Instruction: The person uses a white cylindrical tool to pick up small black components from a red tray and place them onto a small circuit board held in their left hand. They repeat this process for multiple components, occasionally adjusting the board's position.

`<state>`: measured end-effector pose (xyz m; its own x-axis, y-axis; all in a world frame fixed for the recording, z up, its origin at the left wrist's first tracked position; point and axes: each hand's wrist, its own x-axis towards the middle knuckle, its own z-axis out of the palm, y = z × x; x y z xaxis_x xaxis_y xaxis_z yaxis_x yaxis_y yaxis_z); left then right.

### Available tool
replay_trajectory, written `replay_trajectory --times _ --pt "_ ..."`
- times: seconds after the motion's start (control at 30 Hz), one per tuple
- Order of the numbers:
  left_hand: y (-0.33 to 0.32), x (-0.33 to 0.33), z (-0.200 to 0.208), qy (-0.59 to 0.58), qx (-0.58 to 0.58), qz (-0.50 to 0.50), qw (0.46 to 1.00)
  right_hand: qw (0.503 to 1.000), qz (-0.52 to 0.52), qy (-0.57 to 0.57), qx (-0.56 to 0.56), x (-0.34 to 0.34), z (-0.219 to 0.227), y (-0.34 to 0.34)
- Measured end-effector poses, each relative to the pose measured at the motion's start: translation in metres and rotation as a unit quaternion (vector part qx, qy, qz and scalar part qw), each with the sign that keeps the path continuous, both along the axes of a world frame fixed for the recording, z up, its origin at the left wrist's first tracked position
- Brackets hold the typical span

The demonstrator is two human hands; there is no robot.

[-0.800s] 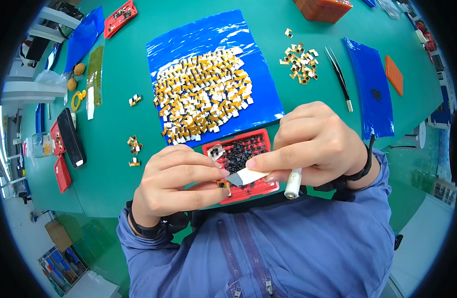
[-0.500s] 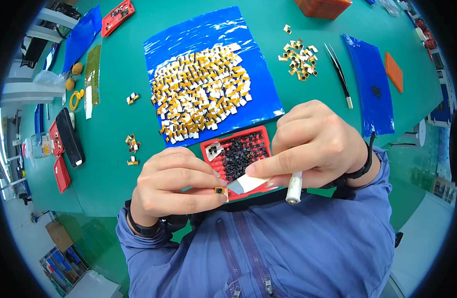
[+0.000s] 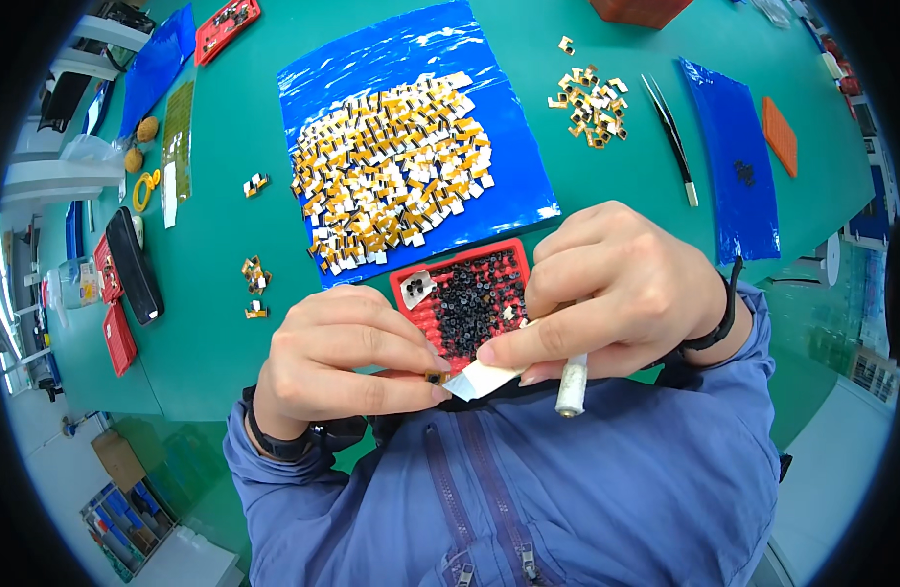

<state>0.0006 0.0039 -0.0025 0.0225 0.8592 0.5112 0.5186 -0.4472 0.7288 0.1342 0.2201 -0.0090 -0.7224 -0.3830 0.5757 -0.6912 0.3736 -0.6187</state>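
My left hand (image 3: 347, 357) is closed, pinching a small gold-and-black part (image 3: 433, 378) between thumb and fingertips. My right hand (image 3: 616, 293) grips a flat blade (image 3: 474, 380) wrapped in white tape, its bare tip touching or close beside that part. A white pen-like stick (image 3: 572, 386) also sticks out below the right fingers. Just beyond both hands lies a red tray (image 3: 466, 254) of tiny black round pieces (image 3: 469, 303). Farther off, a blue sheet (image 3: 523, 186) bears a large heap of white-and-gold flex parts (image 3: 391, 166).
To the right lie a small pile of gold parts (image 3: 597, 108), tweezers (image 3: 673, 142), a blue strip (image 3: 729, 157) with black bits and an orange block (image 3: 780, 135). On the left are loose parts (image 3: 256, 276), a black case (image 3: 135, 264) and red trays (image 3: 119, 338).
The blade has tilted and its tip moved slightly down, now catching the light. The part in my left fingers has turned and shows less. Pale bits in the tray have come into sight.
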Motion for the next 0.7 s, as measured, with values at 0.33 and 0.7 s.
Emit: replay_trajectory --times 0.33,0.7 --pt "-0.0015 0.0018 -0.0006 0.019 -0.009 0.012 1.000 1.000 -0.010 -0.008 0.005 0.0003 -0.0016 -0.0002" --pt "-0.0024 -0.0010 -0.0069 -0.126 -0.061 -0.063 0.988 1.000 0.014 -0.008 0.003 0.0004 -0.0011 -0.0004"
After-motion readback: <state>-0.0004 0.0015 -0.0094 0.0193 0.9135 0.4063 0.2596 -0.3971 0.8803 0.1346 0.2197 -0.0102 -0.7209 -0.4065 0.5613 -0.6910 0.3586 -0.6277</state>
